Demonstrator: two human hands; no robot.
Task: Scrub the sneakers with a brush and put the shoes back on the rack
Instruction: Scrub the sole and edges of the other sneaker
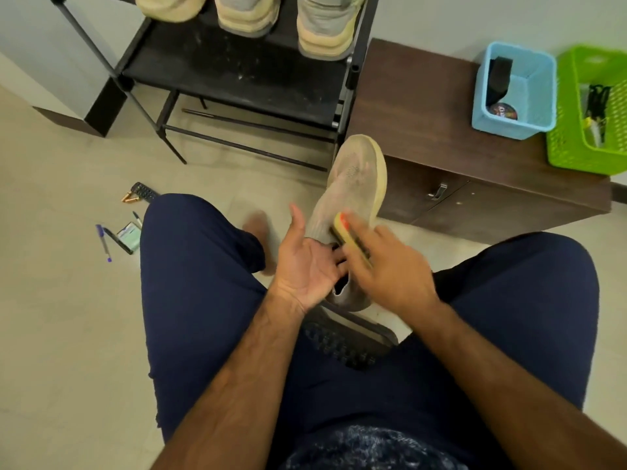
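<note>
The sneaker hangs in the air in front of the rack, just off its right front leg, toe pointing toward the rack and the pale sole turned away from it to the right. The left hand lies palm up with its fingers tucked into the shoe's opening and the thumb standing free, so it carries the shoe from inside the collar. The right hand grips the brush, whose bristle face lies against the upper near the collar.

The shoe looks light, since a few fingers carry it. Its knit upper seems soft and likely to give under the brush, while the thick sole looks stiff (the better place to take hold when setting it back). A hand inside probably braces the fabric well for scrubbing.

Three more shoes sit on the rack's upper shelf. No brand shows on the sneaker. Right of the rack, a round tin in a blue basket bears print too blurred to read.
</note>
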